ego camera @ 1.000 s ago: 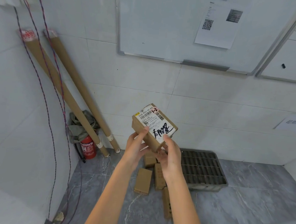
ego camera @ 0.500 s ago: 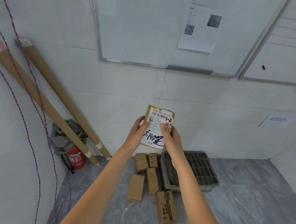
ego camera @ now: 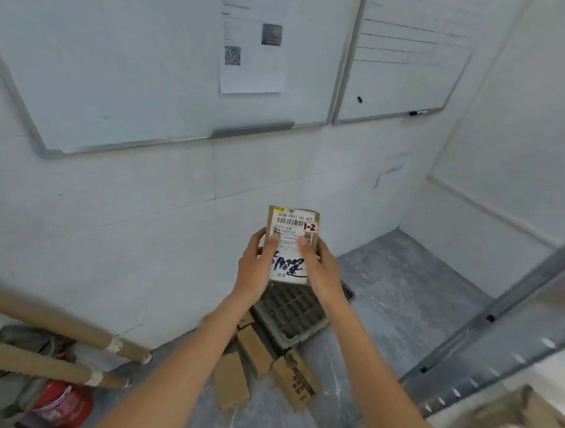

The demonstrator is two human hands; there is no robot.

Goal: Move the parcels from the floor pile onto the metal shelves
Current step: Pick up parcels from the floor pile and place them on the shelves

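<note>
Small brown cardboard parcel (ego camera: 291, 243), flat and upright, face toward the person; a white shipping label covers most of the front, with a barcode near the top, a red-edged sticker reading "1-2" at the upper right, and heavy black marker scrawl across the lower half. It is held up in the air at about chest height, in front of the white tiled wall and above a dark grated tray (ego camera: 294, 316) on the grey floor. Left hand (ego camera: 254, 267) grips the left edge, thumb lying on the label, fingers curled behind. Right hand (ego camera: 321, 270) grips the right edge the same way, thumb on the label near the sticker. Both forearms reach forward and up, converging on the box. Below them more brown parcels (ego camera: 254, 349) lie loose on the floor beside the tray. Compared with half a second ago, the grip looks unchanged, but the view has swung right: a metal shelf frame (ego camera: 484, 342) now shows at lower right, and the cardboard tubes (ego camera: 56, 326) and red fire extinguisher (ego camera: 61, 405) have slid to the lower left corner.
</note>
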